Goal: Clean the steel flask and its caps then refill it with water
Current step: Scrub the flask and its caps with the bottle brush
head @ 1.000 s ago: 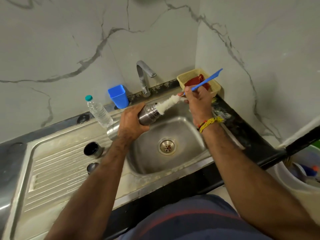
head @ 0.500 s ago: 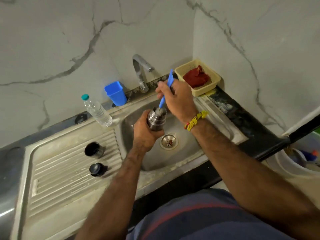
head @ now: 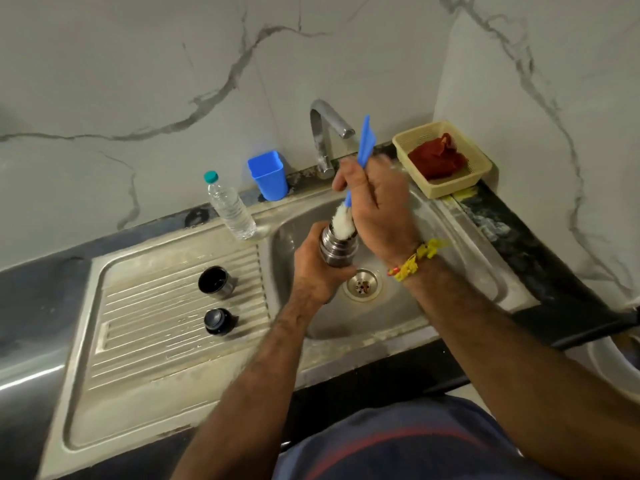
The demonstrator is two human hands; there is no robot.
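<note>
My left hand [head: 317, 271] grips the steel flask [head: 338, 250] upright over the sink basin [head: 460, 258]; only the flask's neck shows above my fingers. My right hand [head: 377, 206] holds the blue handle of a bottle brush [head: 365, 147]. Its white bristles [head: 343, 223] stick partly out of the flask's mouth. On the ribbed draining board [head: 156, 341] to the left stand two caps: a steel cup-shaped cap [head: 216, 283] with its dark inside up, and a dark round inner cap [head: 216, 321] nearer to me.
A tap [head: 323, 133] rises behind the basin, with no water seen running. A blue plastic cup [head: 268, 174] and a small clear water bottle [head: 230, 206] stand at the back. A yellow basket [head: 446, 188] holding a red cloth sits back right. The drain [head: 362, 285] lies below the flask.
The flask went from tilted to upright over the drain. The brush plunged deep into it, then rose so the white bristles show at the mouth again.
</note>
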